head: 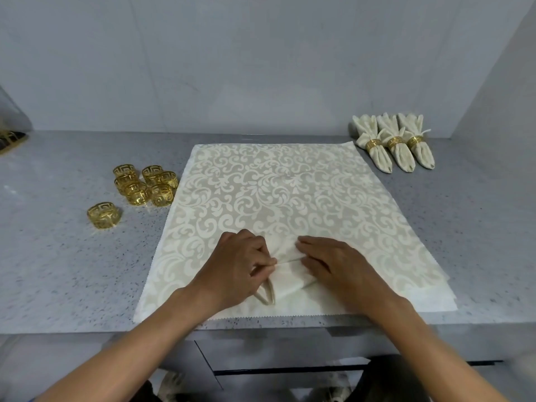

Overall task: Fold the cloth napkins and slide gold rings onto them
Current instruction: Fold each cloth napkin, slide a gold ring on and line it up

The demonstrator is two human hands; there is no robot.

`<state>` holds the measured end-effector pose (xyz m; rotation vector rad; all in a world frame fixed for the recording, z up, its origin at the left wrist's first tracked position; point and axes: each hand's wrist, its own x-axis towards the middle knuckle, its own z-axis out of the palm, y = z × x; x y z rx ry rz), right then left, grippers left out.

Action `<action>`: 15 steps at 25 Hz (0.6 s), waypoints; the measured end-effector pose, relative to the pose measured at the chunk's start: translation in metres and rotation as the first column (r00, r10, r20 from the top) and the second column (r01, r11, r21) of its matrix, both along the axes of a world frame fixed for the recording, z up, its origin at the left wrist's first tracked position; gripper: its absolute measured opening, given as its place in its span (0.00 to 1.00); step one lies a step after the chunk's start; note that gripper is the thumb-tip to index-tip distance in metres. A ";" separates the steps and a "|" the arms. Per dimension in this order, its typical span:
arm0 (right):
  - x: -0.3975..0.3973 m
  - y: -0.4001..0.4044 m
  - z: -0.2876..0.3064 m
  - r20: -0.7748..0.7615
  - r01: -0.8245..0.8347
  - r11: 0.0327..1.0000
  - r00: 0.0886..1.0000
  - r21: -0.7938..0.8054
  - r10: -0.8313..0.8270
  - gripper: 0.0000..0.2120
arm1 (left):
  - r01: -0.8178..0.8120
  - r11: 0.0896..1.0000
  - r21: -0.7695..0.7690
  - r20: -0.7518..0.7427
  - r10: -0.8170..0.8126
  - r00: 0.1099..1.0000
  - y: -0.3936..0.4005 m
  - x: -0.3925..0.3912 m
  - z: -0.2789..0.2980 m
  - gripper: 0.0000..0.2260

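A cream napkin (pixel 285 281), gathered into pleats, lies on a stack of flat cream damask napkins (pixel 278 187) near the counter's front edge. My left hand (pixel 235 264) pinches the gathered middle of the pleated napkin between thumb and curled fingers. My right hand (pixel 333 265) lies over its right part with fingers fairly straight, pressing it down. A looped end of the napkin sticks out below my left hand. Several gold rings (pixel 145 181) stand in a cluster left of the stack, and one lone gold ring (pixel 103 215) stands nearer the front left.
Three folded napkins with gold rings (pixel 394 143) lie side by side at the back right of the grey speckled counter (pixel 58 256). A dark object (pixel 11 139) shows at the far left edge. A grey wall rises behind the counter.
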<state>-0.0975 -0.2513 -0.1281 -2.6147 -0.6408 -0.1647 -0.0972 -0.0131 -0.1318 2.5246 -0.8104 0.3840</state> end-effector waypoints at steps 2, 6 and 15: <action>0.006 -0.015 -0.006 0.112 0.016 0.995 0.993 0.102 -0.027 0.08 | -0.021 1.000 0.003 0.012 0.021 1.000 0.001 0.000 0.000 0.08; 0.007 -0.029 -0.011 0.320 -0.084 0.993 0.942 -0.078 0.105 0.08 | -0.023 0.996 0.082 0.065 0.018 0.998 0.001 -0.004 -0.001 0.12; -0.025 0.024 -0.016 0.167 0.136 0.989 0.976 0.050 -0.142 0.24 | -0.080 0.973 0.217 0.054 0.070 0.996 -0.011 -0.008 0.013 0.11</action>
